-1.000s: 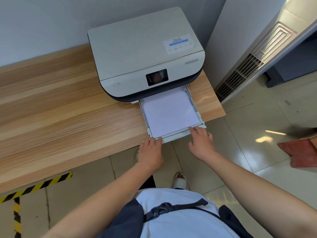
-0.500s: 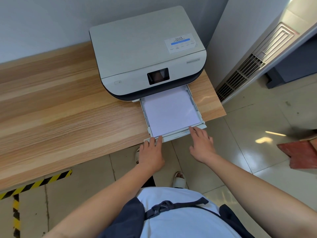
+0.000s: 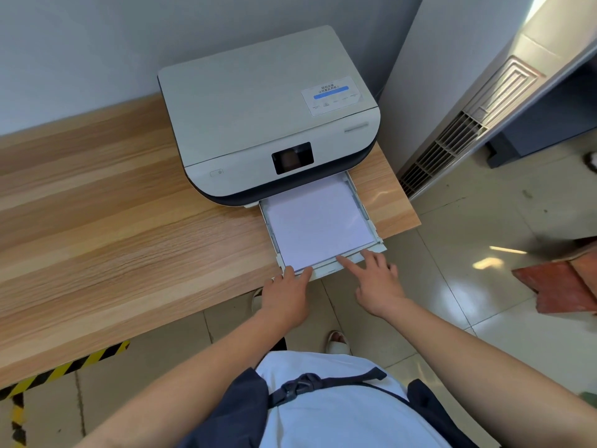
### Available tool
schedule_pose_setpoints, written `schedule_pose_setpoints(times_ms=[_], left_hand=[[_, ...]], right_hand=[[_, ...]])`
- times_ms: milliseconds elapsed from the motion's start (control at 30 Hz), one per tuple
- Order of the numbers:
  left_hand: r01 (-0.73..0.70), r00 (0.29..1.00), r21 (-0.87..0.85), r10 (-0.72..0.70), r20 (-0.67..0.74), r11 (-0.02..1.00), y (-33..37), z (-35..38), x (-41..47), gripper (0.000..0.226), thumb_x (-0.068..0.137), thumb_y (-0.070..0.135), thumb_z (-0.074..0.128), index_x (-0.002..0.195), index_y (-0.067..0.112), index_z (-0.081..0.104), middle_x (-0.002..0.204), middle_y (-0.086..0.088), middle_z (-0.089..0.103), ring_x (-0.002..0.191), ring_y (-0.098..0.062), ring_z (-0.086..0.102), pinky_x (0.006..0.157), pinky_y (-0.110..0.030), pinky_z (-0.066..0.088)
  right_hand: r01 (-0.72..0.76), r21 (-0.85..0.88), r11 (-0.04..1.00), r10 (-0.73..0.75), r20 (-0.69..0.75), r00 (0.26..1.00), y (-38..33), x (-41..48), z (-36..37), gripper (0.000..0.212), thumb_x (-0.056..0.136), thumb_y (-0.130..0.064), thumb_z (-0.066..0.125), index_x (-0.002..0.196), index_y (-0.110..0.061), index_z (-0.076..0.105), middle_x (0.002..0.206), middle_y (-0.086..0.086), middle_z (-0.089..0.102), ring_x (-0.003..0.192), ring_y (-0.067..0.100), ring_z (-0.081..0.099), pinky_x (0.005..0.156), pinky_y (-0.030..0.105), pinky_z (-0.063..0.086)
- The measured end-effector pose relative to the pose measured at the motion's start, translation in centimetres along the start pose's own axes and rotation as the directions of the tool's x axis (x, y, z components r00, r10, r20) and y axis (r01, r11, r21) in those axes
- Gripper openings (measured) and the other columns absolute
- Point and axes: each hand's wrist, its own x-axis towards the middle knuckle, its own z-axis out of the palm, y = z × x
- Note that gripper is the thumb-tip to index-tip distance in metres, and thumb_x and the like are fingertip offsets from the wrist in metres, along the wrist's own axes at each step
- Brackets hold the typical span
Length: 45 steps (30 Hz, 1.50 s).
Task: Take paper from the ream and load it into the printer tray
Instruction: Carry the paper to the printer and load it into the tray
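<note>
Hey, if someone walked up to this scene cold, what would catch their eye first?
Probably the grey printer at the right end of the wooden table, with its tray pulled out and a white paper stack lying in it. Next, the left hand and the right hand, both with fingertips at the tray's front edge. Yellow and black hazard tape marks the floor at lower left.
</note>
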Motion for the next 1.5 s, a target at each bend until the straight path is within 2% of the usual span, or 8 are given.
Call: schedule_pose_setpoints(times_ms=[200,333,533,833,1000,1133,1367,1500], left_hand=[[-0.147,0.984,-0.131,0.158,0.080,0.980,-1.5,-1.5,1.5,0.066,0.096,0.023,0.046,0.156,0.031,0.019,0.135,-0.010,0.055,0.108,-0.028,0.061,0.083,-0.037,0.055],[-0.132,0.975,-0.484,0.200,0.093,0.865,-3.8,-3.5,2.3,0.045,0.095,0.024,0.051,0.140,0.026,0.052,0.120,-0.004,0.065,0.107,-0.022,0.062,0.081,-0.026,0.046],[0.107,0.994,-0.945,-0.066,0.091,0.309,-8.5,-5.2,3.0,0.022,0.093,0.011,0.056,0.109,0.020,0.069,0.094,-0.010,0.068,0.076,-0.019,0.065,0.067,-0.027,0.057],[0.243,0.920,-0.951,-0.265,0.289,-0.193,-10.4,-5.8,4.5,0.029,0.097,0.014,0.059,0.126,0.013,0.061,0.112,-0.007,0.072,0.104,-0.022,0.068,0.079,-0.029,0.056],[0.234,0.902,-0.930,-0.294,0.317,-0.282,-8.3,-6.3,3.8,0.039,0.100,0.014,0.054,0.139,0.012,0.049,0.125,-0.010,0.064,0.116,-0.025,0.061,0.087,-0.032,0.053],[0.225,0.863,-0.931,-0.384,0.327,-0.288,-6.1,-6.9,4.2,0.045,0.099,0.014,0.052,0.144,0.012,0.045,0.126,-0.009,0.061,0.123,-0.026,0.057,0.107,-0.041,0.045],[0.153,0.837,-0.941,-0.467,0.285,-0.302,-2.1,-8.2,4.1,0.024,0.103,0.014,0.040,0.125,0.022,0.049,0.100,0.007,0.062,0.089,-0.007,0.056,0.073,-0.024,0.044],[0.151,0.800,-0.930,-0.511,0.314,-0.335,-1.0,-7.9,4.0,0.051,0.103,0.019,0.039,0.153,0.018,0.032,0.145,-0.007,0.050,0.128,-0.020,0.049,0.095,-0.031,0.040]], right_hand=[[0.016,-0.116,0.993,-0.007,0.081,0.997,-0.7,0.4,-0.5,0.098,0.089,-0.009,0.053,0.145,-0.057,-0.011,0.158,0.016,0.014,0.146,0.037,0.007,0.111,0.054,0.026],[-0.054,0.072,0.996,0.048,0.083,0.995,-0.9,0.2,-1.3,0.073,0.092,-0.015,0.049,0.151,-0.044,0.017,0.158,0.010,0.023,0.147,0.029,0.015,0.114,0.047,0.028],[-0.177,0.642,0.746,0.299,-0.085,0.951,-0.6,0.7,-3.1,0.041,0.093,-0.008,0.052,0.133,-0.016,0.056,0.141,0.007,0.052,0.127,0.024,0.049,0.100,0.030,0.039],[-0.174,0.938,0.300,0.480,0.009,0.877,2.0,5.5,-8.4,0.031,0.095,-0.007,0.049,0.123,-0.009,0.064,0.125,0.009,0.061,0.104,0.021,0.054,0.086,0.031,0.042],[-0.203,0.962,0.180,0.430,0.109,0.896,4.2,8.7,-10.1,0.033,0.098,-0.009,0.047,0.127,-0.011,0.061,0.109,0.006,0.061,0.072,0.011,0.053,0.059,0.023,0.043],[-0.244,0.956,0.166,0.258,0.196,0.946,5.6,10.5,-10.3,0.040,0.098,-0.013,0.046,0.138,-0.014,0.052,0.131,0.006,0.058,0.105,0.020,0.058,0.082,0.030,0.047],[-0.265,0.953,0.148,0.075,0.256,0.964,6.6,11.9,-9.8,0.045,0.095,-0.014,0.051,0.140,-0.020,0.048,0.134,0.006,0.058,0.115,0.029,0.058,0.086,0.038,0.052],[-0.275,0.936,0.221,-0.028,0.288,0.957,7.5,12.0,-9.7,0.054,0.092,-0.018,0.051,0.145,-0.025,0.041,0.135,0.005,0.056,0.116,0.029,0.055,0.086,0.043,0.053]])
